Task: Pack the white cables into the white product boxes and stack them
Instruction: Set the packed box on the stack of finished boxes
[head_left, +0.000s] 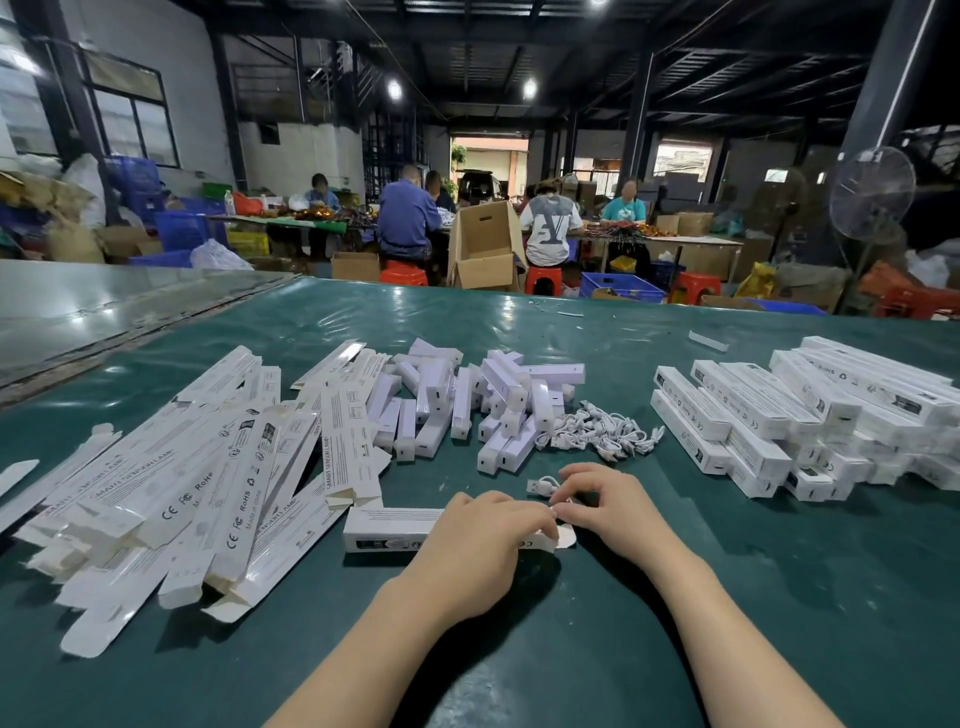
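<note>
A long white product box (387, 529) lies flat on the green table in front of me. My left hand (480, 540) covers its right half, fingers curled over the box near its open right end. My right hand (605, 501) pinches a coiled white cable (540, 486) right at that open end flap. More coiled white cables (597, 431) lie in a loose heap behind my hands. Packed white boxes (810, 415) are stacked at the right.
Flattened, unfolded white cartons (197, 467) spread over the left of the green table (779, 597). A pile of small white lamp units (467, 400) sits in the middle. Beyond the far table edge, several people sit working among cardboard boxes, crates and stools.
</note>
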